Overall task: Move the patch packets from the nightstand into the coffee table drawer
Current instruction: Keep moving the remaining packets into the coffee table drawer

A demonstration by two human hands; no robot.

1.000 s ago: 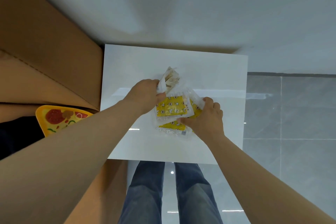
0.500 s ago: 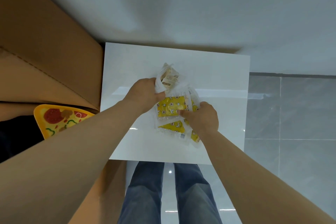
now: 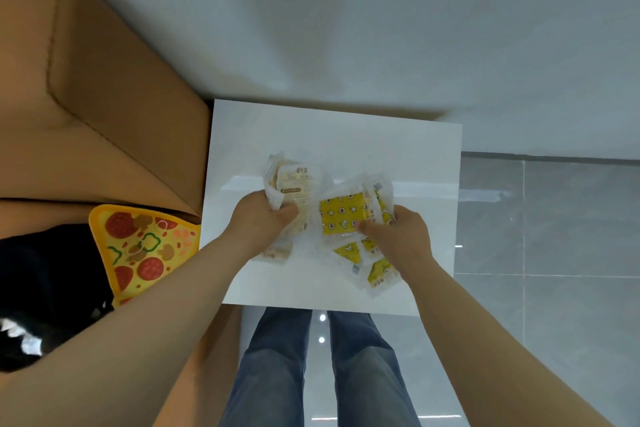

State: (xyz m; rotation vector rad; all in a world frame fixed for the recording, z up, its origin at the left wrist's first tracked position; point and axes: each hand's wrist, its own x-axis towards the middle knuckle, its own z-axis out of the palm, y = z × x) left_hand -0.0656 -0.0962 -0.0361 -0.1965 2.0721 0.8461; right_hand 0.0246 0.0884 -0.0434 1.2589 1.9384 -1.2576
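Head view, looking down on a white counter (image 3: 398, 149) that stands against a pale wall (image 3: 346, 28). The left grip (image 3: 259, 222), at 9 o'clock from the counter's centre, is closed around a bundle of beige patch packets (image 3: 294, 184), thumb on the front face and fingers behind; the bundle fans out toward 12 o'clock from the knuckles. 1 more beige packet (image 3: 277, 253) shows below this grip, at 6 o'clock from it, partly hidden by the wrist. The right grip (image 3: 398, 236), at 4 o'clock from the centre, pinches a sheaf of yellow patch packets (image 3: 343, 215) printed with small stars and moons, its thumb pressed on the lower right corner of the top packet. Further yellow packets in clear wrappers (image 3: 381, 270) spread out at 6 o'clock from this grip, overlapping each other near the counter's front edge. Whether the gripped packets clear the surface cannot be told from this angle. The 2 bundles lie just beside each other, not overlapping. At 9 o'clock from the counter sits a brown upholstered seat (image 3: 104, 97), with a pizza-slice cushion (image 3: 145, 246) and a black item (image 3: 45, 270) beside it. The person's jeans (image 3: 277, 374) appear at 6 o'clock, over a glossy grey tiled floor (image 3: 554, 253).
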